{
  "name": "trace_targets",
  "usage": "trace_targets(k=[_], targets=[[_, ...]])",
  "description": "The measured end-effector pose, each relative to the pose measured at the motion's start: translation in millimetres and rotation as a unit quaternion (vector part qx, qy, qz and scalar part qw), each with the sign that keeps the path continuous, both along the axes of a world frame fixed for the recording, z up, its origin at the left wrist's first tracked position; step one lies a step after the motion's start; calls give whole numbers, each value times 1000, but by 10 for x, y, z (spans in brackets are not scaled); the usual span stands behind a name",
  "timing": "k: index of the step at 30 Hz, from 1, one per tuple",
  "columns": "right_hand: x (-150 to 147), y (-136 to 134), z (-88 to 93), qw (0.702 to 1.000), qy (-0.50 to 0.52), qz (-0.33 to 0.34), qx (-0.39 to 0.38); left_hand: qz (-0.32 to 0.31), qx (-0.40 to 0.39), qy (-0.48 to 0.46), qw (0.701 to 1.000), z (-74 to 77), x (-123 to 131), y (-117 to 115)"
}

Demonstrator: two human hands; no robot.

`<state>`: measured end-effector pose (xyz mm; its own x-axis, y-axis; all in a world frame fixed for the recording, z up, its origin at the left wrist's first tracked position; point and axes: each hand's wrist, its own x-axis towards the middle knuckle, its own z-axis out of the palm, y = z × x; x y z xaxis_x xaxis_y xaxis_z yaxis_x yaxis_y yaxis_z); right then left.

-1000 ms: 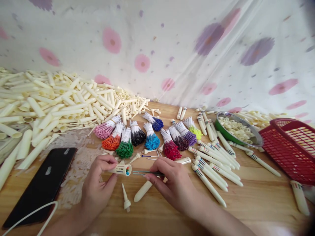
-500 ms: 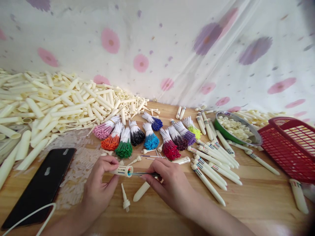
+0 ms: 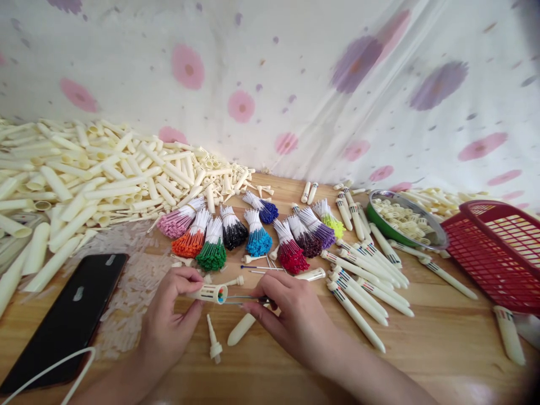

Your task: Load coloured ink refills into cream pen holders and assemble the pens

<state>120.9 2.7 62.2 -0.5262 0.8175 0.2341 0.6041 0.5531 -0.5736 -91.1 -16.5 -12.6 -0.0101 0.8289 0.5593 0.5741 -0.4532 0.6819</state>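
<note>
In the frame's lower centre, your left hand (image 3: 169, 312) pinches a slotted tube (image 3: 206, 292); your right hand (image 3: 297, 318) grips tweezers (image 3: 263, 300) near its open end.

In front of me, the person's left hand (image 3: 171, 312) pinches a short cream tube (image 3: 206, 292), coloured bits showing in its open end. The right hand (image 3: 291, 318) grips tweezers (image 3: 264, 300), prongs parted, tips at that opening. Beyond the hands I see bundles of coloured sticks (image 3: 259, 239); cream pens (image 3: 358, 318) lie to the right, nearer than a green bowl (image 3: 378, 226) and a red basket (image 3: 491, 267). A black phone (image 3: 67, 320) lies at left.
</note>
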Motion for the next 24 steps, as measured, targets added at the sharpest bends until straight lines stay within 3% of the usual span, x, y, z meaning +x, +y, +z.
trace_targets(k=[10, 24], targets=[[48, 50, 22, 999, -19, 29, 34, -32, -14, -2, 999, 27, 38, -10], [63, 30, 45, 998, -27, 28, 44, -20, -41, -25, 999, 28, 52, -11]])
